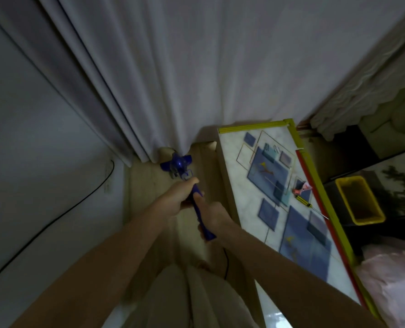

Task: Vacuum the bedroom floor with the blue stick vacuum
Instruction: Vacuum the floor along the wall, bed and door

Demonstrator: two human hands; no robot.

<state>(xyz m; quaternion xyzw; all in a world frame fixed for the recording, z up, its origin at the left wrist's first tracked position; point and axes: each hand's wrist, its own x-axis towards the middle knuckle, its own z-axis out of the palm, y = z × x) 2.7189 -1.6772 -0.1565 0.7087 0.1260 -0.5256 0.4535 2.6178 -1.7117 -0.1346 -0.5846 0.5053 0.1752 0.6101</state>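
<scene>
Overhead, both hands gripped the blue vacuum [198,204] handle — left hand [176,197] ahead, right hand [214,215] behind — its head [178,164] at twelve o'clock beneath the curtain [185,79].

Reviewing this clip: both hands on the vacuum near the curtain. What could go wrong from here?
The blue stick vacuum has its head right at the hem of the white pleated curtain, so suction might pull fabric in. A thin black cable trails along the wall nearby; the head could snag it.
</scene>
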